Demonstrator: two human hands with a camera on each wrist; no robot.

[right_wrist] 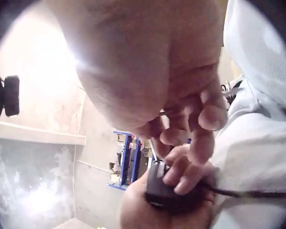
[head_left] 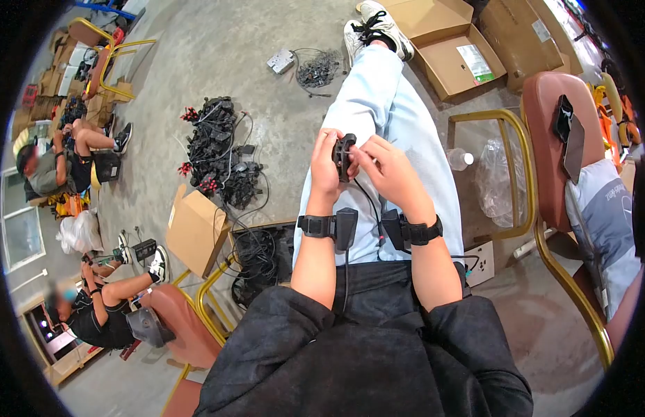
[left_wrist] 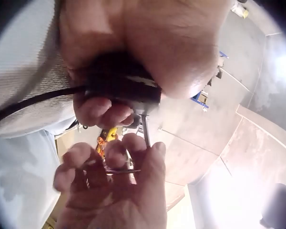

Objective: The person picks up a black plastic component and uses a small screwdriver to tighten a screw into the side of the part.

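Over the lap, my left hand (head_left: 325,170) grips a small black device (head_left: 344,158) with its fingers curled round it. A black cable (left_wrist: 38,101) runs out of the device in the left wrist view. My right hand (head_left: 395,174) is close beside it, its thumb and fingers pinching a thin metal hex key (left_wrist: 146,131). One end of the key meets the device's edge, near a small light-coloured part (right_wrist: 160,168) in the right wrist view. Part of the key is hidden by the right fingers.
A heap of black devices and cables (head_left: 218,153) lies on the floor to the left, near a cardboard box (head_left: 196,226). Ahead are a metal box (head_left: 280,61) and an open carton (head_left: 447,62). A chair (head_left: 562,139) stands right; two people sit left.
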